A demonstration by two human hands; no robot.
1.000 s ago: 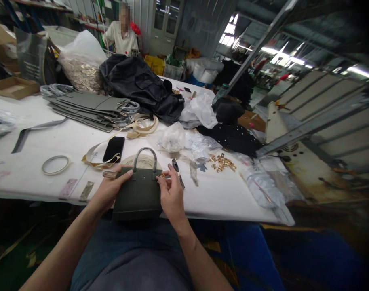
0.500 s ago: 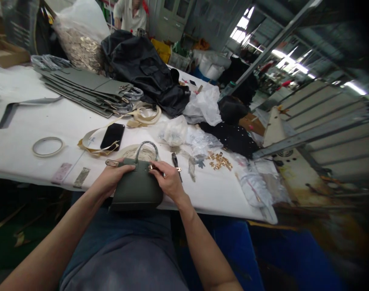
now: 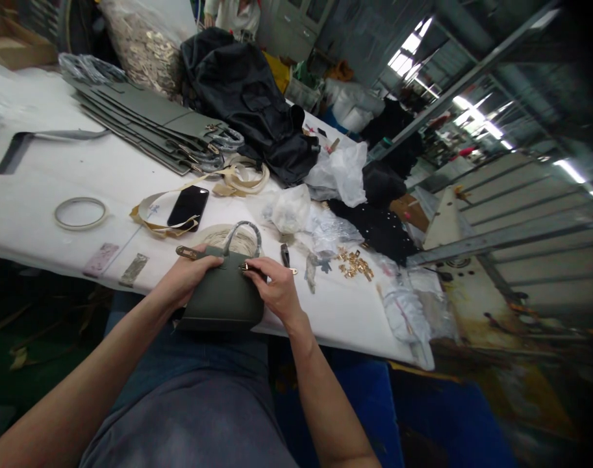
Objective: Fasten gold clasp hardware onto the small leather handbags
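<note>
A small dark green handbag (image 3: 222,300) with an arched handle rests at the near edge of the white table (image 3: 43,188), over my lap. My left hand (image 3: 188,279) grips its upper left side, beside a strap end with a gold metal tab (image 3: 186,252). My right hand (image 3: 275,289) pinches a small gold fitting (image 3: 245,266) against the bag's top front. A dark hand tool (image 3: 286,257) lies on the table just past my right hand.
On the table lie a black phone (image 3: 188,207), a tape ring (image 3: 80,213), beige straps (image 3: 240,182), a stack of grey-green bag panels (image 3: 150,127), black fabric (image 3: 250,104), plastic bags (image 3: 289,211) and loose gold hardware (image 3: 355,263). A person (image 3: 232,13) stands at the far end.
My right hand moved from beside the bag's handle base onto its top front, pressing the gold fitting there. The view tilted down and left; my left hand keeps its grip.
</note>
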